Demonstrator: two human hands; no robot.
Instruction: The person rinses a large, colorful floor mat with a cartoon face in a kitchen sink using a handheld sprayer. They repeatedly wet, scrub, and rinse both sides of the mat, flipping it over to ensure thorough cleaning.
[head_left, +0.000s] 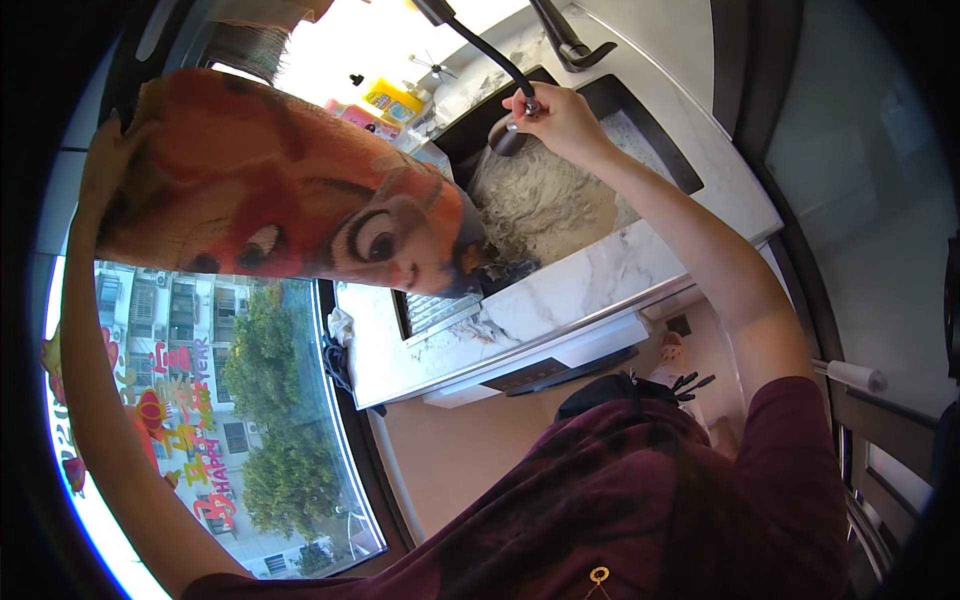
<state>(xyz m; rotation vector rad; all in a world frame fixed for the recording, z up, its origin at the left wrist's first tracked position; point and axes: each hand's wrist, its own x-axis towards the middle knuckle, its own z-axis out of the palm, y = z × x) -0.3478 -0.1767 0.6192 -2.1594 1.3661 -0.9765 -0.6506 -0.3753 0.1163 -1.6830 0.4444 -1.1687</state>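
My left hand (112, 161), raised at the far left, grips the upper end of an orange fabric piece (300, 180) printed with a cartoon face. The fabric stretches down from it towards the sink (679, 165), and its dark lower end reaches the basin's edge. My right hand (559, 120) holds a dark faucet spray head (508, 141) over the basin, with its black hose (491, 56) running up behind. Cloudy greyish-beige water (547, 195) with a rippled surface fills much of the basin. A bunched dark end (510, 274) lies at the near rim.
A marble-patterned countertop (547, 296) surrounds the sink. Behind it stand a yellow bottle (391, 100) and a dark faucet lever (589, 56). A ribbed drainer (435, 311) and a crumpled white cloth (340, 326) are at the left. A window with stickers (285, 390) is below my left arm.
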